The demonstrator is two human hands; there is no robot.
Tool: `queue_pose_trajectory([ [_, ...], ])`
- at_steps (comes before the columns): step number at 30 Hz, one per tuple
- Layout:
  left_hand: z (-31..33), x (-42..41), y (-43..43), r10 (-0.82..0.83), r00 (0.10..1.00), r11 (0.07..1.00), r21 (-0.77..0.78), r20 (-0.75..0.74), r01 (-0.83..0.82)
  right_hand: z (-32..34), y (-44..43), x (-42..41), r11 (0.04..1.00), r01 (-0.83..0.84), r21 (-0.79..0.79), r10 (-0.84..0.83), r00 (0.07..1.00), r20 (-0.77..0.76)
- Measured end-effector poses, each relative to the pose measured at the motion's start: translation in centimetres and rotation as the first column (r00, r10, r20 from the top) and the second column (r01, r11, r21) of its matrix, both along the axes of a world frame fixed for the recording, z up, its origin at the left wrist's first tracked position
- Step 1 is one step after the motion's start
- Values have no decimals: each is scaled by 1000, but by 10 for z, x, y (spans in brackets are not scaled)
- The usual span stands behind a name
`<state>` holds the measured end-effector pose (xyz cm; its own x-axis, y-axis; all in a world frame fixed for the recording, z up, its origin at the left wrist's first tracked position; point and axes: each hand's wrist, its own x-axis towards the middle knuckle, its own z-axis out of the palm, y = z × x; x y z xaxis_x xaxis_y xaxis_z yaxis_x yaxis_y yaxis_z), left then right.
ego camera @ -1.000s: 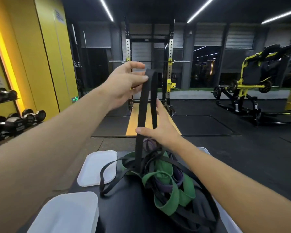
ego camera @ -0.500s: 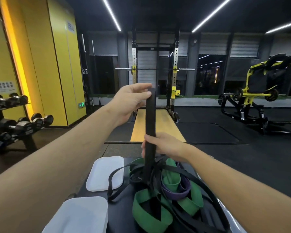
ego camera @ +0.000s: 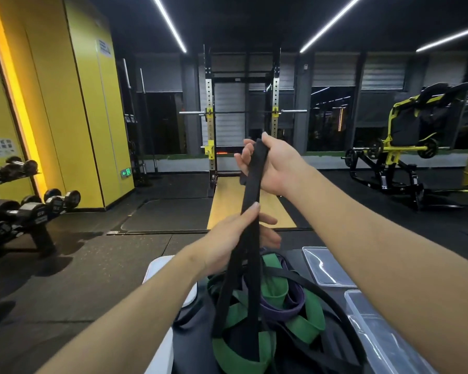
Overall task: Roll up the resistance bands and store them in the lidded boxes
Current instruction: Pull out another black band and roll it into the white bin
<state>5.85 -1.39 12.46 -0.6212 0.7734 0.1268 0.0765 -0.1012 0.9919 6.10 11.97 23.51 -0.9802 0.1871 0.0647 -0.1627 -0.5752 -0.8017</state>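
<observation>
Right hand (ego camera: 276, 166) was clamped on the top fold of a black band (ego camera: 250, 201) at 12 o'clock, left hand (ego camera: 235, 238) pinching it lower down. Looked like straightening before rolling; next move probably needs it freed from the pile (ego camera: 276, 314) at 6. Boxes (ego camera: 376, 319) at 4 were cut off.

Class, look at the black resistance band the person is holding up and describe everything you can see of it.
The black resistance band is a flat, matte strap, rubbery-looking, pulled up taut and nearly upright. The right hand grips its top; the left hand pinches it lower down. Below, it splits into two strands that run down into the pile of green, purple and black bands. It is not yet rolled.
</observation>
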Motion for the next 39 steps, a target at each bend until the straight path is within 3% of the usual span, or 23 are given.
queue_pose_trajectory([
  [3, -2, 4, 1, 71, 997, 996, 56, 14, -71, -23, 17, -9, 994, -18, 109, 11, 998, 64],
  [6, 12, 4, 1, 77, 995, 984, 156, 67, -86, -60, 31, -6, 935, -217, 281, 193, 975, 111],
  [10, 40, -1, 6, 125, 980, 962, 221, 156, -158, -132, 26, 16, 803, -562, 195, 554, 826, 102],
  [12, 49, -6, 10, 145, 974, 961, 208, 174, -181, -170, 20, 26, 672, -673, 309, 675, 729, 119],
  [16, 64, -10, 15, 149, 969, 965, 186, 199, -187, -207, 4, 40, 474, -583, 660, 576, 772, 268],
  [19, 77, -15, 9, 176, 962, 952, 214, 207, -220, -217, -1, 41, 394, -544, 741, 467, 813, 348],
  [23, 97, -28, -7, 211, 939, 905, 309, 273, -293, -230, 14, 38, 199, -493, 847, 327, 848, 417],
  [25, 102, -36, -16, 214, 936, 905, 304, 281, -298, -232, 25, 38, 246, -448, 860, 306, 877, 370],
  [28, 100, -50, -28, 231, 934, 929, 225, 271, -295, -214, 39, 38, 456, -379, 805, 271, 921, 281],
  [35, 62, -69, -41, 223, 946, 974, -80, 236, -210, -95, 57, 36, 772, -181, 610, 321, 938, -128],
  [37, 52, -70, -43, 214, 953, 976, -81, 214, -201, -63, 60, 36, 782, -96, 616, 273, 941, -199],
  [39, 45, -69, -43, 233, 950, 972, -56, 207, -226, -41, 62, 33, 658, 12, 753, 176, 970, -169],
])
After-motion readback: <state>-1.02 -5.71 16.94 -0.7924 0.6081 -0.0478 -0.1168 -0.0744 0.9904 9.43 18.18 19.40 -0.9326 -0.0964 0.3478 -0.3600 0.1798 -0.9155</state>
